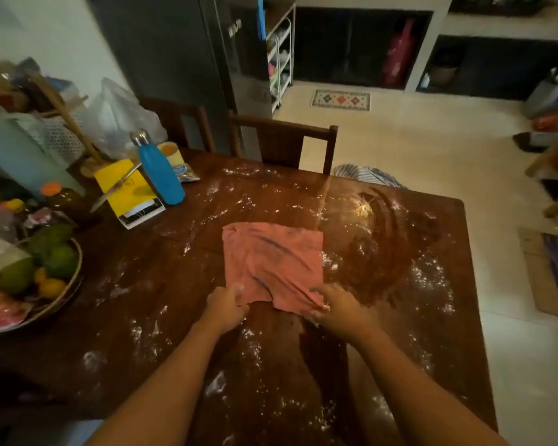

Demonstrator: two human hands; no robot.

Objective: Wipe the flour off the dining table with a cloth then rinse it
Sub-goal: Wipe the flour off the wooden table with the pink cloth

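A pink cloth (273,259) lies spread flat on the dark wooden dining table (161,284), near its middle. My left hand (226,305) pinches the cloth's near left corner. My right hand (339,309) grips the near right corner, with flour on its fingers. White flour (252,349) is scattered in patches over much of the tabletop. To the right of the cloth a smeared patch (387,239) shows curved wipe marks.
A blue bottle (160,170), a yellow booklet (126,191) and a cup stand at the table's far left. A fruit basket (39,272) sits at the left edge. Two wooden chairs (284,144) stand at the far side. Tiled floor lies to the right.
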